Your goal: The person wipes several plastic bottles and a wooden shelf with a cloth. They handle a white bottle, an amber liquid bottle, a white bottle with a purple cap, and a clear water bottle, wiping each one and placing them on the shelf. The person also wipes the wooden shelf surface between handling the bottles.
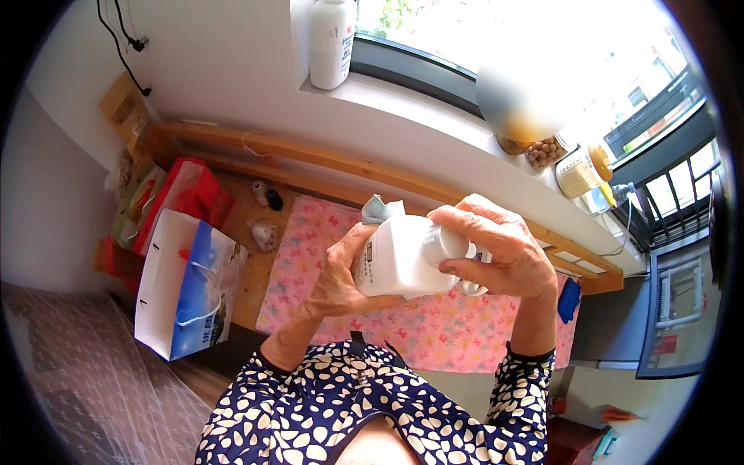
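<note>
I hold a white plastic bottle (395, 260) tilted on its side in front of my chest. My left hand (337, 275) wraps around the bottle's body from the left. My right hand (496, 248) grips its white cap (443, 244) at the right end, fingers curled round it. Below the bottle lies a pink patterned cloth (310, 256) spread on a wooden bench (248, 279). A pale blue cloth corner (380, 209) shows just behind the bottle.
A white and blue paper bag (190, 287) and a red bag (186, 194) stand at the bench's left end. Thread spools (265, 195) sit near them. A tall white bottle (332, 43) and jars (577, 170) stand on the windowsill. A blue item (569, 300) lies at the right.
</note>
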